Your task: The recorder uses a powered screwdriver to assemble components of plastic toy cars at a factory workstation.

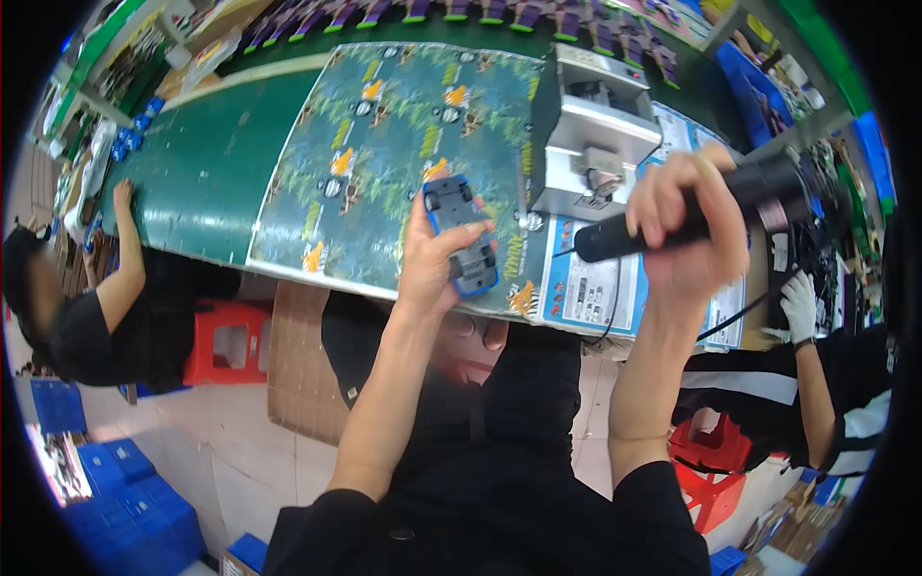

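Note:
A blue toy car (449, 204) lies in my left hand (423, 264), its black underside with the wheels turned up. My thumb presses across the underside, and the car is over the front edge of the table. My right hand (696, 216), slightly blurred, is wrapped round a black electric screwdriver (615, 236) held nearly level. The thin bit of the screwdriver points left toward the car, with a gap between them. A cable hangs below the tool on the right.
A silver metal machine (595, 130) stands behind the screwdriver. A patterned sheet (384, 182) and a printed blue-white sheet (615, 302) cover the table. Purple-and-green pieces (499, 14) line the back. Co-workers sit left and right; one gloved hand (798, 305) shows at right.

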`<state>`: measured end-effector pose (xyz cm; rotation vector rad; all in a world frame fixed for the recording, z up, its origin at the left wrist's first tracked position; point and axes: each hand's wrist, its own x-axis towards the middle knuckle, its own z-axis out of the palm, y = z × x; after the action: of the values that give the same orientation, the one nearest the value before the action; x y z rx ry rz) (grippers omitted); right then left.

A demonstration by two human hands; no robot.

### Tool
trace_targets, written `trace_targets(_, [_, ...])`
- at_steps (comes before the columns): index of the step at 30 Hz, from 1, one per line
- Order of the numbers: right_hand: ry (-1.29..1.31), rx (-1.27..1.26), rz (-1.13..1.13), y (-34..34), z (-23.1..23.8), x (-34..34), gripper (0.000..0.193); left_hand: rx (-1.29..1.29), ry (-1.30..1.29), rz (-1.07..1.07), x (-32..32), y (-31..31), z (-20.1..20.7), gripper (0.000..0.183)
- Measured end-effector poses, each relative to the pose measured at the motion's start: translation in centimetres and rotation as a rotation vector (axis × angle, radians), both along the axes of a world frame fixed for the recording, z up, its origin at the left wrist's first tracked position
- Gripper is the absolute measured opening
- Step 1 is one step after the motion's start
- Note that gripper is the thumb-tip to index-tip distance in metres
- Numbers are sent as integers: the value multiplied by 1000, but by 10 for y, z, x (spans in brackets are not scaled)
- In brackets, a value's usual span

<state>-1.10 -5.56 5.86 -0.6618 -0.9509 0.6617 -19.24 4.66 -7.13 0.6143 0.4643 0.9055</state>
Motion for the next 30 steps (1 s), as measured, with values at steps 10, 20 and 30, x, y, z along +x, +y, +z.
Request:
trace_targets(10, [-66, 89, 99, 1, -26, -56, 16, 4, 2, -3, 0, 1, 1, 75])
trace_targets(20, [74, -57, 97, 8, -34, -75, 20, -32, 36, -16, 1, 1, 3, 74])
trace_targets(30, [61, 58, 326, 16, -42, -65, 24, -57, 44, -45, 3, 6, 0, 72])
